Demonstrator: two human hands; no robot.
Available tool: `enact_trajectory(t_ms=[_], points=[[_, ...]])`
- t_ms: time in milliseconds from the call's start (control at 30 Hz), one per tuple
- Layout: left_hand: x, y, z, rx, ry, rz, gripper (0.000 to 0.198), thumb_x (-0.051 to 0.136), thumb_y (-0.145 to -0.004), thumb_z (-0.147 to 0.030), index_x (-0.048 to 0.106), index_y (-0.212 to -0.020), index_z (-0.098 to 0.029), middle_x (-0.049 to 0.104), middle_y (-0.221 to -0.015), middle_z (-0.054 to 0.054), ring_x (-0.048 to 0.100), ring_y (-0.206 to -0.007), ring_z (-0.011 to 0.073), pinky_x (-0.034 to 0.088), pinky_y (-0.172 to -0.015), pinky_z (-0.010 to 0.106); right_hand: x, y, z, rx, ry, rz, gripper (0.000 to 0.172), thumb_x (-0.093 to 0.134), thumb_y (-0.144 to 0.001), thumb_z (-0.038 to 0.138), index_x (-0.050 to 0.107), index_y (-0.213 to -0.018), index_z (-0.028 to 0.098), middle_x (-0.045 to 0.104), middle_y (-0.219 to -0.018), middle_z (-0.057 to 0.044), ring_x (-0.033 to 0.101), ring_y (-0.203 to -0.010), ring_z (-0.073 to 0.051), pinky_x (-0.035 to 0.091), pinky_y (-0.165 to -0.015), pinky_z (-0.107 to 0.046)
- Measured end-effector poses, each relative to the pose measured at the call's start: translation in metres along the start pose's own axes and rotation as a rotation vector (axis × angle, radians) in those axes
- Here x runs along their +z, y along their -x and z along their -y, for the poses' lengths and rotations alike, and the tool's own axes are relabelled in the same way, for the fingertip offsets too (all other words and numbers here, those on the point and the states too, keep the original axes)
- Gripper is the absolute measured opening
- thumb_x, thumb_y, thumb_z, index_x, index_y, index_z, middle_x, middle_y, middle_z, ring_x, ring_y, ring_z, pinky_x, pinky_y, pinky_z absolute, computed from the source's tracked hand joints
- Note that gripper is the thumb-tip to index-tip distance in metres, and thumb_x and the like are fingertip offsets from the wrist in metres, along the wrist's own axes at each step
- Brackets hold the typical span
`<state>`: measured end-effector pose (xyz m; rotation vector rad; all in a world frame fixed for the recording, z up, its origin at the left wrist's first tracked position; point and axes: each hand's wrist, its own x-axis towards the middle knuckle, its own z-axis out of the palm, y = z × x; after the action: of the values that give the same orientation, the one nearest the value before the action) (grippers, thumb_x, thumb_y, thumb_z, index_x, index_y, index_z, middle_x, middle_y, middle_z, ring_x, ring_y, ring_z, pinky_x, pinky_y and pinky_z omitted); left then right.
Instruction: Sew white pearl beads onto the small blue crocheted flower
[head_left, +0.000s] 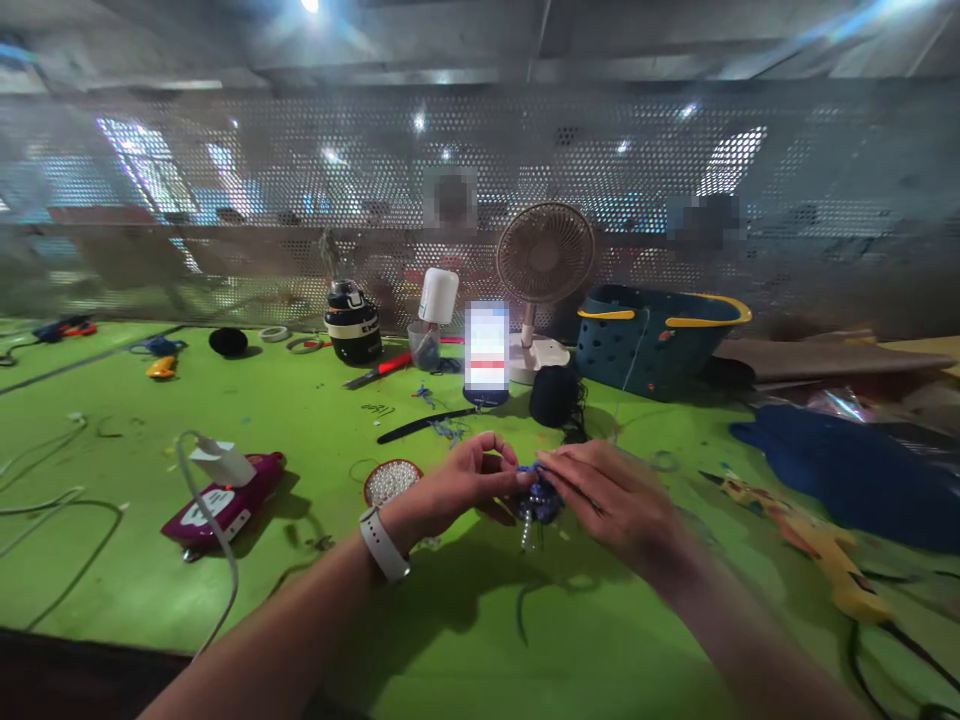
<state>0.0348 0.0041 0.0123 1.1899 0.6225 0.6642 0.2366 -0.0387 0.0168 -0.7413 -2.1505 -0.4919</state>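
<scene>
Between my two hands, above the green table, is a small blue yarn piece (545, 503) with a short string of pearl-like beads (527, 530) hanging from it. My left hand (484, 478), with a white watch band at its wrist, pinches the piece's upper left edge between thumb and fingers. Fingers of my right hand (611, 495) close on its upper right side and hide part of it. Left of my left hand sits a red-rimmed dish (367, 490) of white beads. A ball of black yarn (553, 396) lies just beyond my hands.
A lit phone (487, 345) stands ahead, by a fan (546, 255) and a teal basket (652, 345). To the right lie a yellow glue gun (817, 550) and dark blue fabric (847, 480). A maroon power strip (225, 505) with cables is at left.
</scene>
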Motion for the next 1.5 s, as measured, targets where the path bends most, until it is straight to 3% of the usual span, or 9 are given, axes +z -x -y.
enact_trajectory(t_ms=[200,567,700,833,1033,1167,1300,1400,1500], points=[[-0.002,-0.003,0.003,0.01,-0.018,-0.02,0.035,0.079,-0.069,-0.033,0.051,-0.082,-0.015,0.062,-0.072,0.0,0.06,-0.061,0.0109,0.052,-0.052,0.024,0.0,0.001,0.001,0.014,0.05,0.019,0.033,0.057,-0.089,0.006,0.058,-0.122,0.006,0.067,-0.101,-0.012,0.063,-0.092,-0.018,0.058,-0.083,-0.031],[-0.001,-0.001,0.004,-0.007,-0.065,0.014,0.032,0.079,-0.069,-0.027,0.06,-0.09,-0.012,0.068,-0.085,0.006,0.066,-0.072,0.0138,0.053,-0.061,0.026,-0.001,-0.005,0.006,0.176,-0.248,-0.051,0.027,0.063,-0.086,0.012,0.067,-0.112,0.017,0.07,-0.093,-0.007,0.067,-0.083,-0.017,0.059,-0.072,-0.03],[0.0,-0.002,0.003,-0.016,-0.068,-0.046,0.031,0.079,-0.069,-0.026,0.062,-0.089,-0.011,0.068,-0.083,0.006,0.066,-0.071,0.0144,0.053,-0.062,0.027,-0.009,-0.007,0.008,0.396,-0.478,-0.229,0.016,0.064,-0.085,0.014,0.071,-0.098,0.021,0.071,-0.084,-0.004,0.067,-0.073,-0.015,0.058,-0.063,-0.028],[0.0,-0.001,0.002,0.006,-0.046,-0.106,0.03,0.078,-0.07,-0.027,0.061,-0.089,-0.012,0.067,-0.085,0.006,0.064,-0.071,0.0142,0.053,-0.058,0.026,-0.007,-0.001,0.005,0.624,-0.667,-0.155,0.01,0.063,-0.086,0.016,0.072,-0.091,0.019,0.071,-0.077,-0.002,0.067,-0.065,-0.014,0.057,-0.056,-0.027],[0.001,-0.001,-0.001,0.066,-0.033,-0.125,0.032,0.079,-0.067,-0.029,0.062,-0.087,-0.011,0.064,-0.084,0.004,0.062,-0.073,0.0135,0.054,-0.058,0.025,0.0,-0.003,0.005,0.476,-0.44,-0.056,0.012,0.064,-0.083,0.013,0.071,-0.093,0.014,0.072,-0.082,-0.006,0.067,-0.072,-0.016,0.057,-0.063,-0.029],[0.001,-0.001,0.0,0.078,-0.022,-0.15,0.033,0.08,-0.066,-0.028,0.062,-0.088,-0.012,0.065,-0.083,0.004,0.063,-0.073,0.0137,0.053,-0.059,0.025,0.002,-0.003,0.002,0.259,-0.2,-0.006,0.022,0.06,-0.085,0.007,0.068,-0.105,0.005,0.07,-0.087,-0.013,0.066,-0.078,-0.019,0.057,-0.069,-0.031],[0.001,-0.002,0.002,0.065,-0.007,-0.142,0.031,0.08,-0.066,-0.027,0.062,-0.086,-0.012,0.065,-0.082,0.004,0.063,-0.072,0.0134,0.053,-0.059,0.025,0.001,-0.002,0.0,0.092,0.085,0.028,0.02,0.057,-0.086,0.002,0.07,-0.101,0.003,0.069,-0.082,-0.013,0.064,-0.074,-0.02,0.054,-0.067,-0.032],[0.001,-0.002,0.003,0.062,0.001,-0.133,0.03,0.08,-0.067,-0.027,0.062,-0.086,-0.012,0.065,-0.082,0.004,0.063,-0.073,0.0139,0.054,-0.06,0.026,-0.005,-0.006,0.001,0.107,0.213,0.027,0.02,0.057,-0.086,0.005,0.074,-0.094,0.011,0.067,-0.078,-0.01,0.06,-0.068,-0.02,0.05,-0.057,-0.031],[-0.001,-0.002,0.002,0.08,-0.005,-0.162,0.029,0.079,-0.068,-0.027,0.062,-0.087,-0.013,0.065,-0.085,0.004,0.064,-0.073,0.014,0.054,-0.061,0.026,-0.009,-0.007,0.0,0.186,0.218,-0.013,0.02,0.057,-0.088,0.012,0.076,-0.092,0.018,0.069,-0.094,-0.012,0.062,-0.085,-0.025,0.052,-0.068,-0.038]])
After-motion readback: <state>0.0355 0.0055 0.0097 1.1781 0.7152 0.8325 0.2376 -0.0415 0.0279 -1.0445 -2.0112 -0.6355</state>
